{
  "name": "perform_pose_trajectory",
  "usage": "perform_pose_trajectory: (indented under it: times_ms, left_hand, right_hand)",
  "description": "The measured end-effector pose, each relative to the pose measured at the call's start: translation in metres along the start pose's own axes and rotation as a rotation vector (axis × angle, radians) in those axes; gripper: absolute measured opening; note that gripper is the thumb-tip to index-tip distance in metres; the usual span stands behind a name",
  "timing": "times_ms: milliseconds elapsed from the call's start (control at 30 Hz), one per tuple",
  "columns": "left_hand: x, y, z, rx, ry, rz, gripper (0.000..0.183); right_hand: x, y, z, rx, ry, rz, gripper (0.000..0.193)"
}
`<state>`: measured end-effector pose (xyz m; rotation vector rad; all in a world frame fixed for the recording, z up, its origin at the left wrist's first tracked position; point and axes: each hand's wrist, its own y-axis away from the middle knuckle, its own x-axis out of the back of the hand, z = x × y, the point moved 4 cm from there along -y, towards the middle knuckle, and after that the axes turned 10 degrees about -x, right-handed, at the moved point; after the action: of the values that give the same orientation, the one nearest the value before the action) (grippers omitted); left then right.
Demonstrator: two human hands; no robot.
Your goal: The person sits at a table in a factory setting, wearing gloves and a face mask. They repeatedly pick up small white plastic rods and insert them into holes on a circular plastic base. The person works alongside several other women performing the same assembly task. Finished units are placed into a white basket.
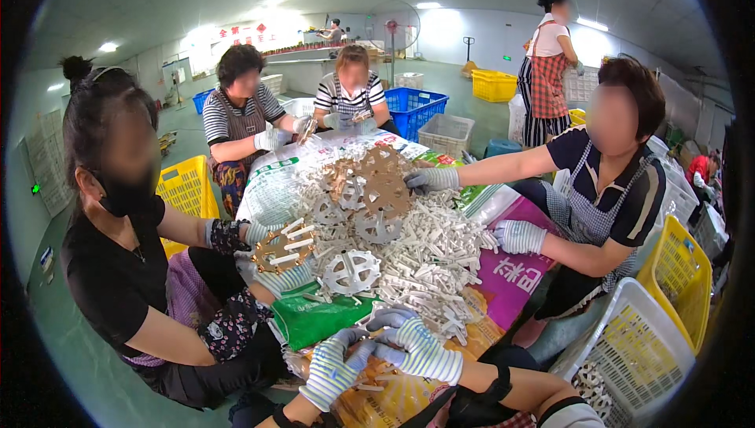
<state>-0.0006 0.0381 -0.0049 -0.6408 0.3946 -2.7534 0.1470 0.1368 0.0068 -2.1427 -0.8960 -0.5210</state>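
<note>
At the near edge of the covered table my left hand (334, 370) and my right hand (419, 349), both in striped gloves with grey fingertips, meet with their fingers bent together. Whatever lies between the fingertips is too small and covered to name. Just beyond them spreads a big heap of short white strips (440, 259). On its near left side lies a silver cut-out disc (351, 272), flat, with notched edges. Brown discs (385, 184) of similar shape are stacked on the heap's far part, with more silver discs (377, 226) beside them.
A co-worker on the left holds a brown disc (271, 253) with white strips across it. Another's gloved hand (523, 237) rests by the heap on the right. Two more people work at the far side. A white crate (629, 349) and yellow crate (678, 278) stand at my right.
</note>
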Motion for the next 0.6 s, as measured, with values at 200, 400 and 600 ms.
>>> perform_pose_trajectory:
  times_ms: [200, 400, 600]
  left_hand:
    - [-0.002, -0.003, -0.001, 0.128, 0.188, 0.042, 0.030]
    - [0.000, -0.004, -0.011, 0.020, 0.098, 0.019, 0.028]
    - [0.001, -0.008, -0.012, 0.095, 0.293, -0.072, 0.033]
  right_hand:
    - [0.014, 0.001, -0.016, 0.097, 0.131, 0.211, 0.035]
    - [0.002, 0.001, -0.005, -0.075, 0.212, -0.168, 0.049]
    - [0.012, 0.004, 0.014, -0.153, 0.106, -0.214, 0.052]
